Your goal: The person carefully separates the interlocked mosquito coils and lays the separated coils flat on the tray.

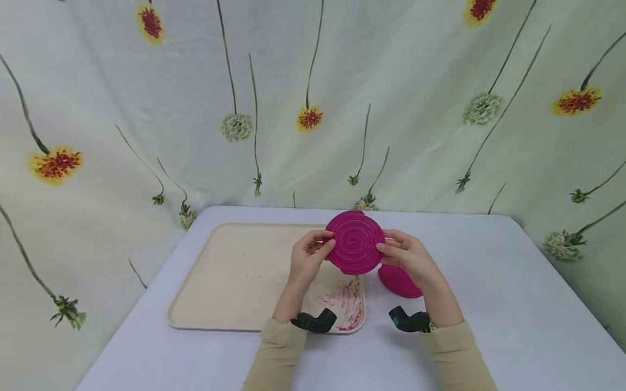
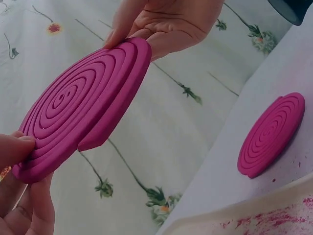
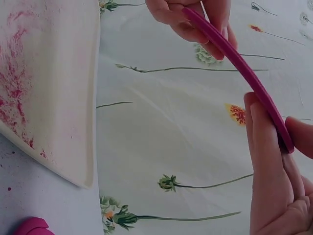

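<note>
A magenta spiral disc (image 1: 355, 242), coiled from one flat strip like clay, is held up between both hands, its spiral face turned toward the head camera. My left hand (image 1: 309, 253) pinches its left edge, thumb on the front and fingers behind. On the opposite edge my right hand (image 1: 407, 254) pinches it the same way. Seen edge-on in the right wrist view, the disc (image 3: 239, 66) is thin and slightly bowed. The coil's outer end makes a step along the rim in the left wrist view. A second magenta spiral disc (image 2: 272, 134) lies flat on the table.
A cream tray (image 1: 235, 277) lies left of centre, its right front corner smeared with magenta residue (image 1: 348, 304). Magenta crumbs dot the white table (image 1: 489, 282) beside it. A flower-printed cloth (image 1: 415, 108) hangs behind the table. Each wrist carries a black camera mount (image 1: 315, 321).
</note>
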The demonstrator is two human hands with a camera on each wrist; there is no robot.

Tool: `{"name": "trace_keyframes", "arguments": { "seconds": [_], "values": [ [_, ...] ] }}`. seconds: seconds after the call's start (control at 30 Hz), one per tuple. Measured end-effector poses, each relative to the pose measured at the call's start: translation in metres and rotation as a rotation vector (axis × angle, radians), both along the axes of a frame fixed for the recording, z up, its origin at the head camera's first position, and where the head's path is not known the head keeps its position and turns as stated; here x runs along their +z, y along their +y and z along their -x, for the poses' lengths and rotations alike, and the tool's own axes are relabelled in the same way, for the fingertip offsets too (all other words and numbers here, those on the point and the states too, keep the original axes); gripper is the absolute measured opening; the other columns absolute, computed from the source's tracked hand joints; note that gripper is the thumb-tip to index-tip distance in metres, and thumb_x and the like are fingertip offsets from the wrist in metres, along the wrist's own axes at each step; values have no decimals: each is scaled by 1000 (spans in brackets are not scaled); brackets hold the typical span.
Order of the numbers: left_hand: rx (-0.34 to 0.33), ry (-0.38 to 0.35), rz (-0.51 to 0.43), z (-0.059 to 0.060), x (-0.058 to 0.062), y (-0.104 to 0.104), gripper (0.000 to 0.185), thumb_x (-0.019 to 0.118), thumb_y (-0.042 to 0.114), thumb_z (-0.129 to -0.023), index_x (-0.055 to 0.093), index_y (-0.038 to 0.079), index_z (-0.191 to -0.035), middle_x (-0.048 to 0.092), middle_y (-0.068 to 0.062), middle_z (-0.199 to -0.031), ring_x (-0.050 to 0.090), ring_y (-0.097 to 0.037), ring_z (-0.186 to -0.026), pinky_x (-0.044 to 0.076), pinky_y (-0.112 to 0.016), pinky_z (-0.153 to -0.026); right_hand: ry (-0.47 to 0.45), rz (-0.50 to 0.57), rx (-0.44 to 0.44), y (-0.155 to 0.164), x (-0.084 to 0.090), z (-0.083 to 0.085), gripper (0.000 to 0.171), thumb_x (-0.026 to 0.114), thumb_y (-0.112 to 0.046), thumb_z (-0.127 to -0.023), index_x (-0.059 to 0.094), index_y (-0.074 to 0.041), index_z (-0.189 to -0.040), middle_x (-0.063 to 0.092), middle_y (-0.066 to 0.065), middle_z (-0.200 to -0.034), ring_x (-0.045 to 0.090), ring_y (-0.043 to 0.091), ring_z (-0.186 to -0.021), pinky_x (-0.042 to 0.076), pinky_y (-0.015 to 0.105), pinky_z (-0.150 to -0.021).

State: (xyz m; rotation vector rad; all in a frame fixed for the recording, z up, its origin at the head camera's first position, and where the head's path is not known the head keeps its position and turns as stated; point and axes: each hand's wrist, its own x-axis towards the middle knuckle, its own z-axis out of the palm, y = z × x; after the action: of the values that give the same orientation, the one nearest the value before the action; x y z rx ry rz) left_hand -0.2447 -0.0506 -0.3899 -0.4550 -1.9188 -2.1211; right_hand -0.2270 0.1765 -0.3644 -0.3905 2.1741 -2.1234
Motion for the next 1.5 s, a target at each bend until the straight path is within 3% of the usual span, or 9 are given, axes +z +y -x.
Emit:
{"name": "trace_keyframes", "arguments": {
  "seconds": [0.2, 0.37, 0.5, 0.63, 0.73, 0.93, 1.07, 1.27, 1.5],
  "values": [
    [32, -1, 66, -13, 13, 7, 20, 62, -6, -86, 62, -12, -105, 61, -25, -106, 59, -19, -82, 53, -18, -64, 27, -115, 54, -4, 4, -5, 43, 58, -14, -93, 49, 12, -127, 67, 19, -101, 68, 17, -83, 56, 33, -75],
    [56, 51, 136, -22, 20, 14, 21, 63, -4, -85, 62, -11, -105, 53, -27, -122, 55, -37, -105, 55, -28, -76, 85, -116, -6, -13, 7, -10, 42, 59, -14, -93, 51, 10, -126, 64, 24, -108, 68, 21, -88, 56, 34, -75],
    [-40, 4, 100, -21, 18, 20, 27, 62, 0, -88, 59, -9, -113, 48, -24, -131, 48, -39, -116, 52, -41, -87, 116, -98, -48, -23, 6, -12, 42, 59, -21, -94, 52, 5, -127, 62, 24, -114, 66, 25, -94, 56, 35, -77],
    [-169, -122, -32, -13, 6, 26, 33, 57, 8, -94, 54, -4, -125, 48, -18, -134, 51, -33, -118, 47, -41, -94, 162, -36, -44, -30, 4, -11, 42, 51, -26, -98, 54, 4, -127, 60, 24, -118, 64, 28, -99, 55, 38, -78],
    [-218, -162, -117, -7, -3, 30, 36, 55, 13, -95, 51, 0, -129, 49, -14, -133, 54, -27, -117, 47, -39, -95, 205, -22, -37, -33, 0, -10, 38, 51, -19, -98, 54, 4, -127, 58, 23, -121, 63, 29, -102, 55, 38, -79],
    [-91, -161, -75, -9, -5, 35, 35, 60, 20, -93, 59, 7, -125, 55, -8, -127, 45, -23, -123, 42, -40, -101, 220, -72, -113, -42, -8, -8, 36, 60, -7, -91, 57, 2, -126, 61, 21, -117, 64, 32, -100, 55, 35, -79],
    [-20, -177, -68, -9, -7, 37, 30, 61, 18, -92, 63, 6, -119, 60, -7, -117, 50, -21, -113, 46, -33, -96, 220, -104, -151, -45, -13, -5, 36, 63, -10, -90, 59, -1, -124, 63, 18, -116, 64, 31, -99, 55, 36, -79],
    [-4, -202, -51, -11, -6, 38, 24, 61, 12, -92, 64, 1, -113, 63, -8, -107, 55, -16, -99, 50, -30, -89, 200, -134, -184, -44, -17, -2, 35, 65, -12, -89, 61, -3, -123, 62, 16, -118, 63, 30, -101, 54, 39, -82],
    [-32, -178, 8, -29, 17, 34, 26, 59, 8, -92, 64, -3, -115, 64, -14, -112, 55, -21, -103, 48, -34, -92, 234, -195, -200, -39, -19, -1, 36, 66, -14, -88, 62, -4, -122, 64, 15, -116, 61, 31, -105, 51, 44, -86]
  ]
}}
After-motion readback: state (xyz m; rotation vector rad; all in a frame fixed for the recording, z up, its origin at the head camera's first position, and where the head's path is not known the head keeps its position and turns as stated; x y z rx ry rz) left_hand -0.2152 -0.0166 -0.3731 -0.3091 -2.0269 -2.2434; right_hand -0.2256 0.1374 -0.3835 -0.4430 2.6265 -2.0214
